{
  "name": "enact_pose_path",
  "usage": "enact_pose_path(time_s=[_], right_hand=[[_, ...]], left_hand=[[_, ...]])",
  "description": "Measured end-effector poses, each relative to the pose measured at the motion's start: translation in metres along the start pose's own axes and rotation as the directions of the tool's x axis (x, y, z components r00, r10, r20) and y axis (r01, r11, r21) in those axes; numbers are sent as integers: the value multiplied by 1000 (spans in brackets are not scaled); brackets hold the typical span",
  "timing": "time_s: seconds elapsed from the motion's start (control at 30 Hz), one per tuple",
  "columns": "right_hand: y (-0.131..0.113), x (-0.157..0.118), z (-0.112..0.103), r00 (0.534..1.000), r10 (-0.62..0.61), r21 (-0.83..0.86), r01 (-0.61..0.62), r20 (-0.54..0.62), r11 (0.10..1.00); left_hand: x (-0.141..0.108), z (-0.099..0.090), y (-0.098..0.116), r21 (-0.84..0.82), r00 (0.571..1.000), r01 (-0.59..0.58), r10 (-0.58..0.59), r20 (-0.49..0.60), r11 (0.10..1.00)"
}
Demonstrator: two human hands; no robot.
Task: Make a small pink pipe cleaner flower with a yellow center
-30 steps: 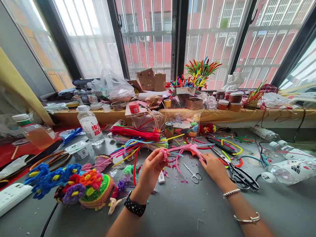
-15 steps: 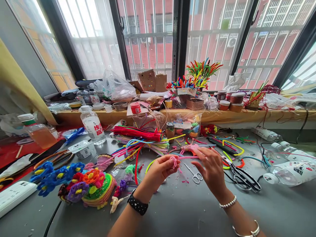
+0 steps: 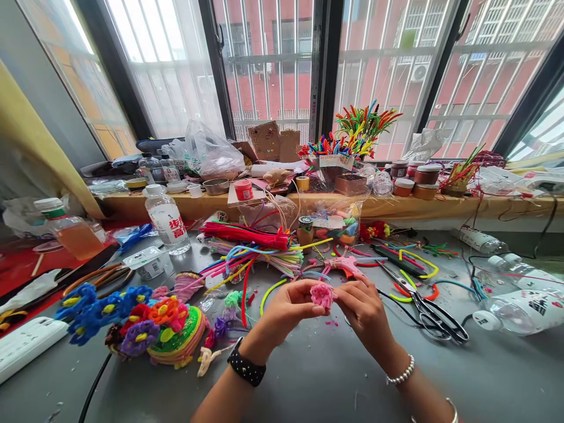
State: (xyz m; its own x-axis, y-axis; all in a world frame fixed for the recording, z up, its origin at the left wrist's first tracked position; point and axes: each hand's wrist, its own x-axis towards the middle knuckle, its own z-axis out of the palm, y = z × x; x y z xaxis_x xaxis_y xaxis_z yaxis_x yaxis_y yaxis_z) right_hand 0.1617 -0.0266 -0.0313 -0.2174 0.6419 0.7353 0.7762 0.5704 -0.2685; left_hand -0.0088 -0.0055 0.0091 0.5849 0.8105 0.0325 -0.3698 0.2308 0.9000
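Hold the small, round, fuzzy pink bunch up above the flat grey counter, gripped in the left fingers. With right fingers closed on its right edge, pinch softly, without squashing the folds.

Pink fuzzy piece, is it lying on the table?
No, the left hand holds the pink fuzzy piece up above the table.
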Motion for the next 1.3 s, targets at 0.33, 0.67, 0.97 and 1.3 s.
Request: enact_pose_path(time_s=[0.33, 0.67, 0.97, 1.3], right_hand=[[0, -1, 2, 1000, 7, 33, -8, 25, 999], [-7, 1, 7, 988, -82, 84, 72, 133, 994], [-16, 2, -3, 998, -2, 305, -16, 60, 952], [-18, 8, -16, 992, 15, 273, 21, -127, 962]], left_hand=[[-1, 1, -3, 49, 998, -16, 13, 62, 999], [2, -1, -3, 214, 970, -184, 212, -116, 959], [5, -5, -4, 111, 984, -12, 32, -177, 994], [6, -8, -11, 155, 969, 246, -243, -37, 957]])
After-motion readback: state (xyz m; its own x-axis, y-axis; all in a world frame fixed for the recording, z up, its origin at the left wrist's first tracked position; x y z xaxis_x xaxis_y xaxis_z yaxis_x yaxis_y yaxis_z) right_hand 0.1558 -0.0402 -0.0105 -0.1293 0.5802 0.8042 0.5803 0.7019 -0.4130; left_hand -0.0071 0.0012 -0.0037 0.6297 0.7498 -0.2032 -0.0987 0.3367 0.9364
